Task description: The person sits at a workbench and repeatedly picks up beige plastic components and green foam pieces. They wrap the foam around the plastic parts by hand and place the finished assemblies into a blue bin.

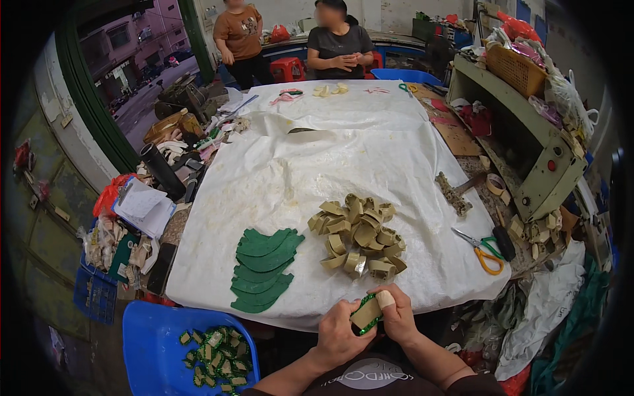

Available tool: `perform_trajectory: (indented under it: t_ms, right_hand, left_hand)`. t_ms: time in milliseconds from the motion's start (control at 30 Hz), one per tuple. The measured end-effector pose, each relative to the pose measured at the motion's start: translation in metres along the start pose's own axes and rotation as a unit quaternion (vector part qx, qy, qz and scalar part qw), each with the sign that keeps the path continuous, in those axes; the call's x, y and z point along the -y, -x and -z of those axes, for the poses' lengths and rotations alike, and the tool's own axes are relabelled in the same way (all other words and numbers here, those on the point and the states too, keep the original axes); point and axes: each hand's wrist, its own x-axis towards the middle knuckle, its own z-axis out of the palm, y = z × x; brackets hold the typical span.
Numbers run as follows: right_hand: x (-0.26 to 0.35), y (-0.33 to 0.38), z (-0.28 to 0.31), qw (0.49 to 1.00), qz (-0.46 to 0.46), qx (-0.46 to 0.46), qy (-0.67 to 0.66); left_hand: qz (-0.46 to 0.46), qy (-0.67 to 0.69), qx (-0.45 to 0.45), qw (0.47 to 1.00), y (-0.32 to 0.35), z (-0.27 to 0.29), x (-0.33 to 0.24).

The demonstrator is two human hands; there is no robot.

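Above the near table edge, my left hand (341,333) and my right hand (394,315) both grip a shoe heel (365,315). Its tan face shows between my fingers, with glittery green covering around the edges. A pale wrap covers my right thumb. Just beyond my hands lies a pile of bare tan shoe heels (364,235) on the white table cover (218,198). To their left, several curved green material pieces (264,270) overlap in a stack. At lower left, green-covered heels (218,356) lie in a blue tub (148,336).
Orange-handled scissors (487,260) and a black-handled tool (504,243) lie at the right edge, near a hammer (472,183). A pale green machine (551,158) stands at right. Clutter and a black flask (162,171) line the left. Two people are beyond the far edge.
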Motion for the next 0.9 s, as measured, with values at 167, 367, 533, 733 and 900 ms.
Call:
perform_trajectory:
  t_ms: [167, 367, 533, 733, 900]
  right_hand:
    - [-0.006, -0.003, -0.002, 0.906, -0.134, 0.06, -0.396]
    - [0.008, 0.001, -0.006, 0.994, -0.063, 0.02, -0.087]
    - [0.01, -0.003, -0.015, 0.99, -0.035, 0.005, -0.138]
    - [0.022, -0.002, -0.018, 0.999, 0.009, 0.035, -0.02]
    - [0.005, -0.003, -0.026, 0.99, -0.012, 0.055, -0.128]
  left_hand:
    - [0.009, 0.004, -0.041, 0.999, -0.001, -0.005, 0.004]
    - [-0.025, -0.053, -0.101, 0.993, -0.001, -0.009, -0.005]
    - [0.014, -0.039, -0.093, 0.995, 0.001, -0.009, 0.006]
    - [0.003, -0.055, -0.115, 0.992, 0.004, -0.005, 0.006]
    - [0.037, -0.03, -0.115, 0.992, 0.008, 0.001, 0.012]
